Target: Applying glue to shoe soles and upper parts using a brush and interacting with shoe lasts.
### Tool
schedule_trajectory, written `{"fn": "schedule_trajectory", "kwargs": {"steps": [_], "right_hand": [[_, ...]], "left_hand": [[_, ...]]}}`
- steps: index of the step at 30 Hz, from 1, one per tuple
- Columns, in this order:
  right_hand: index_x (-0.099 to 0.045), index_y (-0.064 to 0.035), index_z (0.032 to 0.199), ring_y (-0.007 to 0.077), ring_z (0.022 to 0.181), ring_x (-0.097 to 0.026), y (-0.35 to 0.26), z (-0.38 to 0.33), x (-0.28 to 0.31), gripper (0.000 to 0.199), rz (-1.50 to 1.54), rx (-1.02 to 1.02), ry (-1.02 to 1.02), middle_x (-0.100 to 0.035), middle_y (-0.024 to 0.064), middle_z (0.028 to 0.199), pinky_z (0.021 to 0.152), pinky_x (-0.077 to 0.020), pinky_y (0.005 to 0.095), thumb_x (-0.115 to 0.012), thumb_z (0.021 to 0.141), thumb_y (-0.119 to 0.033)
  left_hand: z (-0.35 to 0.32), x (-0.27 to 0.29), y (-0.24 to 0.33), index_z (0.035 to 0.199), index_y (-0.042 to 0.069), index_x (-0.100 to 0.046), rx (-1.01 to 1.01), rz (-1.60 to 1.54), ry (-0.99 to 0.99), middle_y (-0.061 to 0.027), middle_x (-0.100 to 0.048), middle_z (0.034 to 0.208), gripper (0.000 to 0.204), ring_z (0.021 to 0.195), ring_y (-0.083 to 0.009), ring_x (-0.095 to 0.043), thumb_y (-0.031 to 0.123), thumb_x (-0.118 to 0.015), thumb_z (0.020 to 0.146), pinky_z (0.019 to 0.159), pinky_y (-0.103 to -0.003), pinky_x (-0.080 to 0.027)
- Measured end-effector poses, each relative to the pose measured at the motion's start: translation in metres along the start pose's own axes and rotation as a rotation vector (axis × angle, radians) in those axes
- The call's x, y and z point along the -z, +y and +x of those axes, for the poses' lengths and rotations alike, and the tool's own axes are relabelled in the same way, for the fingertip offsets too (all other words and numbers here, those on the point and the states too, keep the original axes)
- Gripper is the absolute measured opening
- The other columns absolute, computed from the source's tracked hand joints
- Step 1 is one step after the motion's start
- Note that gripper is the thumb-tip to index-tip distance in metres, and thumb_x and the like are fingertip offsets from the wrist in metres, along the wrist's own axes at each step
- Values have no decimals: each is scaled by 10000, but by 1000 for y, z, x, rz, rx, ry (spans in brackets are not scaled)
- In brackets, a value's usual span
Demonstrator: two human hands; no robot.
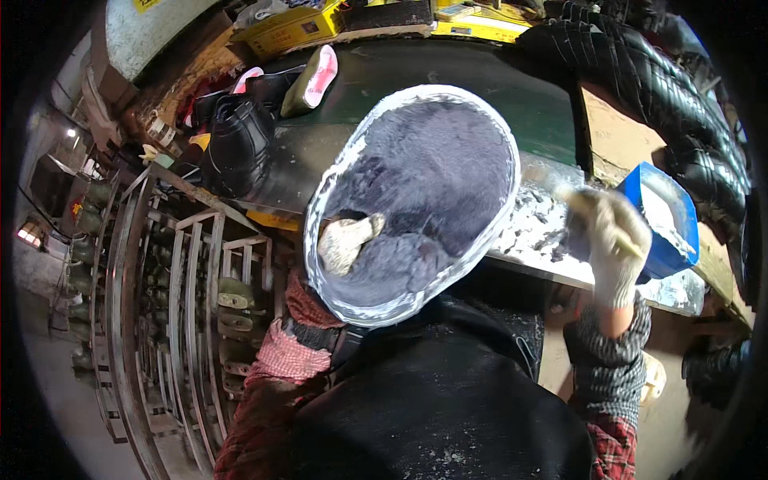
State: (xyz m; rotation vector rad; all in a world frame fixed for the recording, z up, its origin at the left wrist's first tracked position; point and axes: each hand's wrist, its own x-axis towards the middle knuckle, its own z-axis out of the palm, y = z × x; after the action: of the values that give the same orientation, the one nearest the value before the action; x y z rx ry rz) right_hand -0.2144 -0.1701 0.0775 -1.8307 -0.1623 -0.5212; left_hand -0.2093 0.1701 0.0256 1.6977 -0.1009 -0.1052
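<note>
A grey fur-lined piece, wide and open like a boot lining, hangs in front of me with white paste smeared along its rim. My left hand, in a pale knitted glove, shows inside its lower left edge and grips it there; part of the hand is hidden by the piece. My gloved right hand is closed around a brush, blurred by motion. The brush is apart from the fur-lined piece, beside a blue container with white paste.
White paste lies spattered on the bench edge. A black boot and other footwear stand at the back left, near a yellow box. A metal rack with shoe forms is on my left. Shiny black padded material is piled at the right.
</note>
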Motion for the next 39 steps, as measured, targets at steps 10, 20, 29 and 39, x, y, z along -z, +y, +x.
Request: {"fn": "schedule_trajectory", "kwargs": {"steps": [10, 20, 29, 39], "right_hand": [[-568, 50, 868, 153, 392, -509, 15, -49, -26, 134, 23, 7, -315, -577, 104, 621, 339, -396, 244, -558, 927, -70], [-584, 39, 990, 181, 676, -598, 66, -48, -1, 253, 233, -80, -187, -633, 140, 835, 600, -485, 282, -629, 880, -184], [-567, 91, 1098, 246, 819, -649, 33, -21, -18, 211, 282, -144, -226, -642, 207, 1027, 695, -576, 346, -554, 940, -49], [-547, 136, 1150, 210, 778, -645, 21, -18, -81, 302, 124, -340, -512, -659, 243, 950, 667, -521, 285, -556, 949, -90]], "left_hand": [[-10, -2, 27, 1173, -42, -570, -111, -90, 119, -102, -642, 1090, 335, 1010, -195, -595, 184, -555, 926, 912, -334, -459], [83, 34, 4, 1262, 52, -466, -241, 148, 432, -113, -580, 1172, 461, 1059, -197, -573, -10, -600, 825, 919, -324, -463], [181, 53, -69, 1201, 37, -530, -238, -680, 143, -163, -609, 1147, 272, 943, -286, -640, 181, -488, 975, 874, -418, -542], [-140, 99, -138, 1161, 12, -568, 6, 35, 939, -150, -633, 1002, 247, 833, -229, -653, 158, -535, 964, 740, -333, -549]]}}
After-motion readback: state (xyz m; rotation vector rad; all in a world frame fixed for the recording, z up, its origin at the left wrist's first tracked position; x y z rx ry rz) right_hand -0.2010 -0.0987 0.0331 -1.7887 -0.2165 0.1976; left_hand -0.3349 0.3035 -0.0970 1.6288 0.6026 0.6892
